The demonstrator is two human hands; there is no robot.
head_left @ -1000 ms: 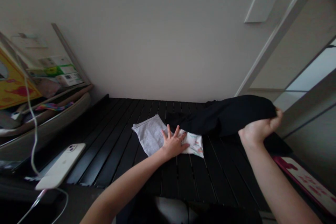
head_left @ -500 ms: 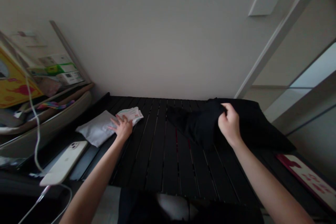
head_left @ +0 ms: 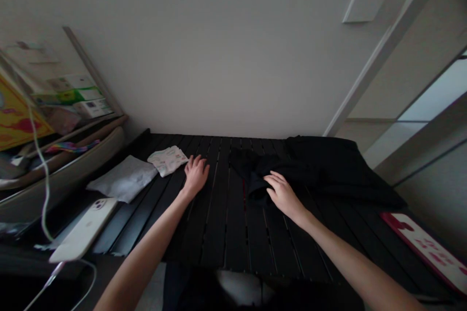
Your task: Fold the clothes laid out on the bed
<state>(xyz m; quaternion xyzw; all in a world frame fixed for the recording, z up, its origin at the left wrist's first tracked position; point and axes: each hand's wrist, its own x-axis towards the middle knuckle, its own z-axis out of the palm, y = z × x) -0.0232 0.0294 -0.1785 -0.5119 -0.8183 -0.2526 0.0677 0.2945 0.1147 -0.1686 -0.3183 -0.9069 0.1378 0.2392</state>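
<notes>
My left hand [head_left: 196, 173] is open on the black slatted table [head_left: 215, 233], fingers spread a little, just right of a folded white patterned cloth [head_left: 168, 160]. Left of that cloth lies a flat light grey cloth [head_left: 126, 180]. My right hand [head_left: 286, 197] rests on a bunched black cloth garment [head_left: 255, 175], its fingers stretched over a fold and the thumb apart from them. Toward the right, more black fabric [head_left: 328, 155] lies spread out; where one piece ends and the other begins cannot be made out.
A white phone [head_left: 83, 228] with a charging cable [head_left: 45, 184] lies at the near left corner. Farther left stands a padded bin [head_left: 83, 155] with boxes and a yellow package [head_left: 22, 112]. A red-edged white board [head_left: 425, 248] is at the right. A wall [head_left: 226, 58] rises behind.
My right hand has lowered the lifted black garment and moved left, loosening its fingers. My left hand has left the grey and patterned cloths and shifted right onto the slats.
</notes>
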